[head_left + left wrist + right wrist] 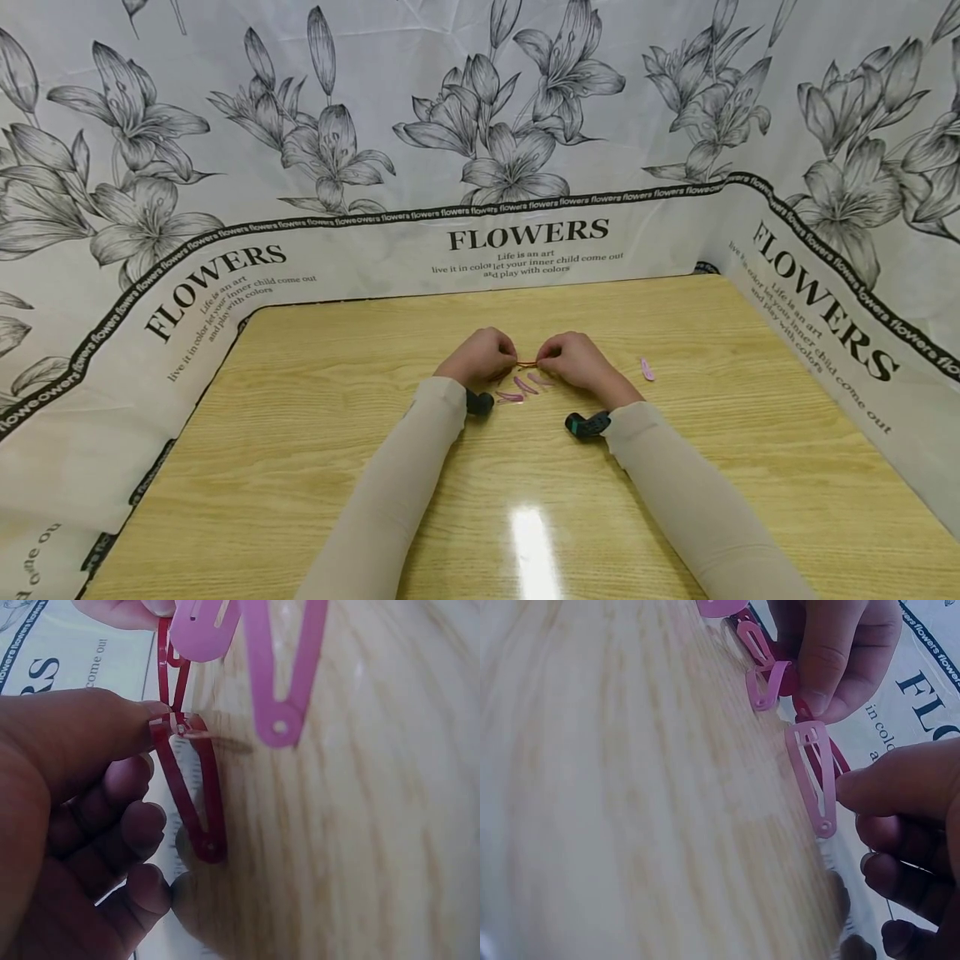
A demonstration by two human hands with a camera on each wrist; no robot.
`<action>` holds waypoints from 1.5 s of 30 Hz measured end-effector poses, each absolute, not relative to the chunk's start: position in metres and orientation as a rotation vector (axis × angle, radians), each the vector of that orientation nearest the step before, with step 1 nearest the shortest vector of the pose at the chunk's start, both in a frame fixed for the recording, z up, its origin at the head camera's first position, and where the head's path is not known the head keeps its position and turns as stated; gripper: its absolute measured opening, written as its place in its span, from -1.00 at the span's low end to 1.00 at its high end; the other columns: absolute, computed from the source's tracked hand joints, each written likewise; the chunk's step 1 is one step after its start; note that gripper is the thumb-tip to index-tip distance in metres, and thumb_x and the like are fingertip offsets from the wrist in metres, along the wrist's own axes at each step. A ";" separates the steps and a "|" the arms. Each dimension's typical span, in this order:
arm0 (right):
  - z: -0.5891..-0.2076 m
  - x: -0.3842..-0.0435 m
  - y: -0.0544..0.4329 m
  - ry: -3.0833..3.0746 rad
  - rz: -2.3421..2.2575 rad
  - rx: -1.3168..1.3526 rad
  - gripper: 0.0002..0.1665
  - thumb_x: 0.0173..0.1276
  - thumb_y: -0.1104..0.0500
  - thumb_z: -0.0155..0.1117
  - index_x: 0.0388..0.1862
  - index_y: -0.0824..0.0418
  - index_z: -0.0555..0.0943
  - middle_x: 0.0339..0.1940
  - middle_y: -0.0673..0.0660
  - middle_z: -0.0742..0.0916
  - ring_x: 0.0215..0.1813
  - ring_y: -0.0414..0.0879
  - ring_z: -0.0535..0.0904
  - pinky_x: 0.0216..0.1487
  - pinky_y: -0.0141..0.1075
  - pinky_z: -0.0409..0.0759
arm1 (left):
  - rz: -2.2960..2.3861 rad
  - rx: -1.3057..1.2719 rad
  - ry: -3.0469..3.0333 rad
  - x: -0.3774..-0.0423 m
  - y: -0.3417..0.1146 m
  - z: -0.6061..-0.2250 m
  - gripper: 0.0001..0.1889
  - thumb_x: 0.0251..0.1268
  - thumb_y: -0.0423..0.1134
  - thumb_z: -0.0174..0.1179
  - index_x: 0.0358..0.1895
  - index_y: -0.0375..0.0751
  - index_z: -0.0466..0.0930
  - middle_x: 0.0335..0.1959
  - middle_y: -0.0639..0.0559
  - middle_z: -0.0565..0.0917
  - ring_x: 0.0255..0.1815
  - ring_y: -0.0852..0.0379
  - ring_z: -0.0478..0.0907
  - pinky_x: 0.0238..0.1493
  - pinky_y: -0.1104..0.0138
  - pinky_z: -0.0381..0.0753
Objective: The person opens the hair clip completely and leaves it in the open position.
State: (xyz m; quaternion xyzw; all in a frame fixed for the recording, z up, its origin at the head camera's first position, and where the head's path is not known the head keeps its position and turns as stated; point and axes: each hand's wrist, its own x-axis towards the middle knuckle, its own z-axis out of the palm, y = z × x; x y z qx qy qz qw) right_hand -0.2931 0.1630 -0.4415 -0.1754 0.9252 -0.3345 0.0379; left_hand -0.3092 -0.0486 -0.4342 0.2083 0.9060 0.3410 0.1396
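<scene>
My left hand [483, 354] and right hand [577, 362] meet over the table, fingertips pinching a slim red snap hair clip [528, 363] between them. In the left wrist view, the left hand [82, 772] has its thumb at one end of that clip [178, 682], while the right fingers hold its far end at the top edge. Another red snap clip [196, 791] appears just below the left thumb. From the right wrist, the right hand [911, 795] pinches the red clip's near end, partly hidden behind a pink snap clip [811, 780].
Several pink clips [511, 397] lie on the wooden table [337, 467] just in front of the hands. One more pink clip [647, 369] lies to the right. Flower-printed cloth [525, 258] walls the table's back and sides.
</scene>
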 end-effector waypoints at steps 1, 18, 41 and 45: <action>-0.441 -0.293 0.163 2.838 -1.026 -0.538 -0.87 0.31 0.12 0.28 -0.29 0.11 0.74 -0.24 0.08 0.76 -0.16 -0.04 0.60 -0.06 -0.13 0.53 | 0.983 0.600 2.622 -0.309 -0.048 -0.434 -0.83 0.27 -0.31 0.08 -0.36 -0.08 0.69 -0.67 0.07 0.52 -0.61 0.16 0.44 -0.45 0.38 0.46; -0.442 -0.292 0.163 2.853 -0.992 -0.547 -0.86 0.32 0.14 0.29 -0.26 0.14 0.75 -0.22 0.10 0.77 -0.09 0.00 0.62 0.02 -0.07 0.53 | 1.029 0.568 2.592 -0.310 -0.047 -0.437 -0.84 0.35 -0.25 0.11 -0.36 -0.11 0.67 -0.69 0.06 0.50 -0.65 0.16 0.42 -0.43 0.36 0.48; -0.436 -0.289 0.171 2.912 -1.003 -0.560 -0.83 0.32 0.12 0.31 -0.21 0.16 0.73 -0.16 0.12 0.76 -0.07 0.02 0.62 0.03 -0.06 0.54 | 0.946 0.603 2.692 -0.313 -0.037 -0.422 -0.85 0.37 -0.15 0.15 -0.27 -0.06 0.70 -0.39 0.10 0.65 -0.39 0.17 0.52 -0.28 0.34 0.52; -0.432 -0.287 0.176 2.925 -0.979 -0.554 -0.83 0.32 0.11 0.30 -0.21 0.15 0.74 -0.16 0.11 0.75 -0.12 0.00 0.61 -0.02 -0.08 0.54 | 0.910 0.649 2.703 -0.313 -0.031 -0.420 -0.81 0.39 -0.12 0.15 -0.24 -0.08 0.71 -0.29 0.09 0.69 -0.31 0.15 0.55 -0.21 0.31 0.55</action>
